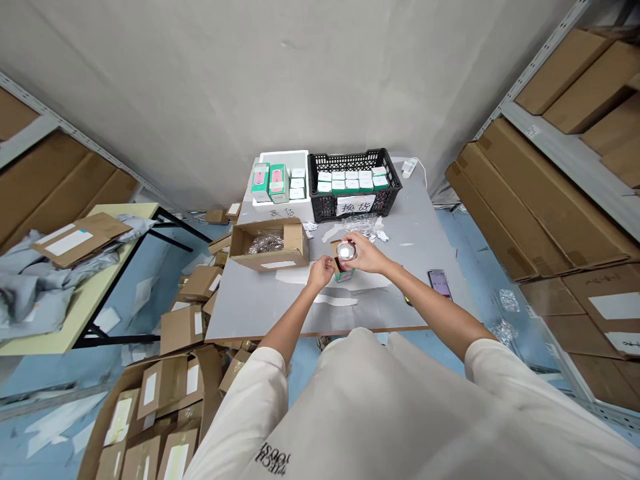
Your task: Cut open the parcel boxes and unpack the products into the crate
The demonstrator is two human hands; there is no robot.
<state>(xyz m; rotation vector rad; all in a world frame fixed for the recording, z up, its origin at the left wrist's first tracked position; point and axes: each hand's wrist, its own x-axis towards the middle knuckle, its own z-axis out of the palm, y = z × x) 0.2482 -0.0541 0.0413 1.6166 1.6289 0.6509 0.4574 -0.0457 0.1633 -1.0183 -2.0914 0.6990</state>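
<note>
At the middle of the grey table (260, 300) my right hand (364, 255) is closed around a small round object with a silver top (346, 251), held at the mouth of a small open carton (343, 269) with a green base. My left hand (323, 272) grips the left side of that carton. An open brown cardboard box (270, 244) with clear wrapped items inside lies just left of my hands.
A white foam box (280, 179) and a black crate (353, 183), both with green-and-white cartons, stand at the table's far edge. A phone (439, 283) lies at the right. Flat cardboard boxes (165, 400) cover the floor at left. Shelves of big cartons (550, 187) line the right.
</note>
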